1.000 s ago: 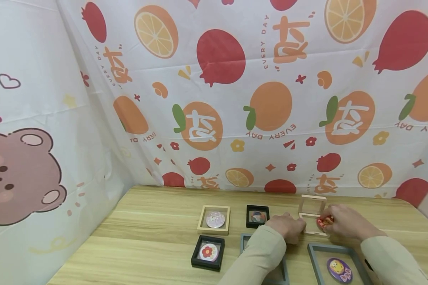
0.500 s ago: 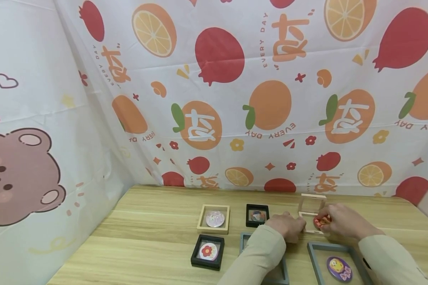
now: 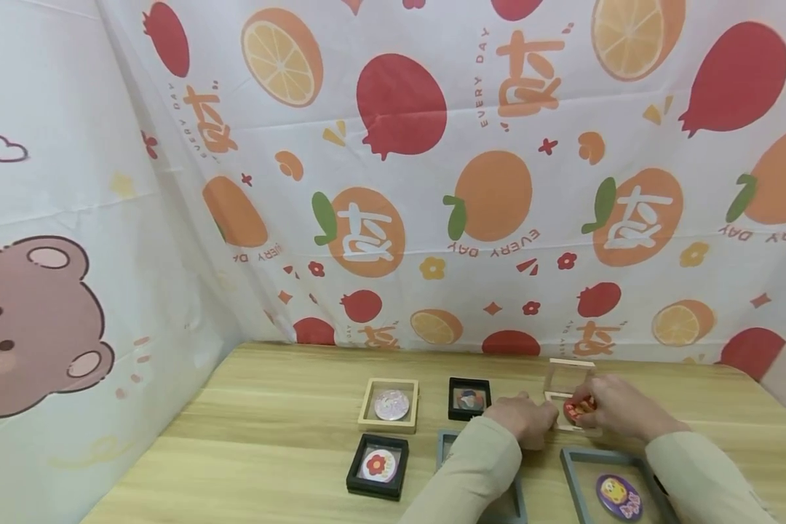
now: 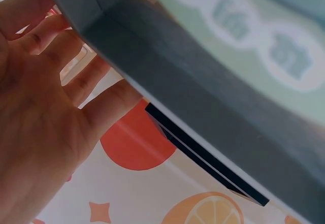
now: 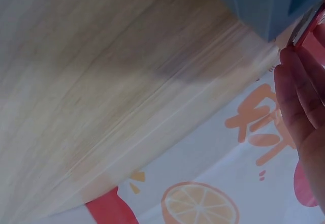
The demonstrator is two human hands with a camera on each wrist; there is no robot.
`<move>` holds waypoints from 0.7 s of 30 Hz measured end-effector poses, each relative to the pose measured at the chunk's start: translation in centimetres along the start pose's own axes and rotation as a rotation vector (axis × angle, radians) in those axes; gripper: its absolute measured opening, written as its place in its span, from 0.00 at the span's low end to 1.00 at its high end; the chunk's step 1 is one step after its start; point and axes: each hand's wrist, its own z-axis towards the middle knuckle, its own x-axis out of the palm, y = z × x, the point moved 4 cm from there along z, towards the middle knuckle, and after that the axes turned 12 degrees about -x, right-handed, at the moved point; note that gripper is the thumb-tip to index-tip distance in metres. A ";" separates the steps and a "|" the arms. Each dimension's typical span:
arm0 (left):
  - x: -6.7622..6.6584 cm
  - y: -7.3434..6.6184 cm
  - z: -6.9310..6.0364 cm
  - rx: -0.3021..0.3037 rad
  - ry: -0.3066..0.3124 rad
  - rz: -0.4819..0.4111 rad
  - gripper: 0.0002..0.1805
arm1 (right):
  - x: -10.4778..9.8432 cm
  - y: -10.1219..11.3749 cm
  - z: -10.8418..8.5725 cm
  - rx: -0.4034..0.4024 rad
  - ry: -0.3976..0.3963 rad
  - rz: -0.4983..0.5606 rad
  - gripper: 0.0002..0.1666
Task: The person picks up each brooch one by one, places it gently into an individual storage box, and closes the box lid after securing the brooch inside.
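In the head view, a small pale display frame (image 3: 559,395) stands unfolded on the table, one half lying flat and the other raised behind it. My right hand (image 3: 618,407) pinches a red round badge (image 3: 578,411) over the flat half; the right wrist view catches the badge's edge (image 5: 306,27) at the fingertips. My left hand (image 3: 522,418) holds the pale frame at its left side. Its fingers (image 4: 84,84) are partly hidden behind a grey frame (image 4: 167,66) in the left wrist view.
A grey frame with a purple badge (image 3: 618,497) lies at front right; another grey frame (image 3: 517,502) sits under the left forearm. Left of it are a black frame with a flower badge (image 3: 378,466), a wooden frame (image 3: 388,424) and a small black frame (image 3: 469,398).
My right hand has shifted slightly left, bringing the red badge further over the flat half of the pale frame. My left hand stays at the frame's left side.
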 end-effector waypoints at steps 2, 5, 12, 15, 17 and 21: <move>0.1 0.1 0.1 -0.004 -0.001 0.009 0.10 | 0.2 0.1 0.2 -0.007 0.002 0.005 0.11; 0.1 0.2 0.2 -0.013 -0.004 0.018 0.11 | 0.3 0.2 0.5 -0.009 -0.006 0.012 0.11; 0.3 0.0 0.0 -0.013 0.009 -0.009 0.17 | 0.6 0.2 0.4 -0.020 -0.025 0.053 0.12; 0.4 0.1 -0.1 -0.014 0.012 -0.006 0.15 | 0.8 0.3 0.5 -0.034 -0.026 0.074 0.11; 0.4 0.0 -0.1 -0.009 0.012 -0.009 0.14 | 0.8 0.3 0.5 -0.043 -0.030 0.078 0.10; 0.2 -0.1 0.0 -0.001 0.018 -0.014 0.12 | 0.6 0.2 0.5 -0.044 -0.024 0.082 0.10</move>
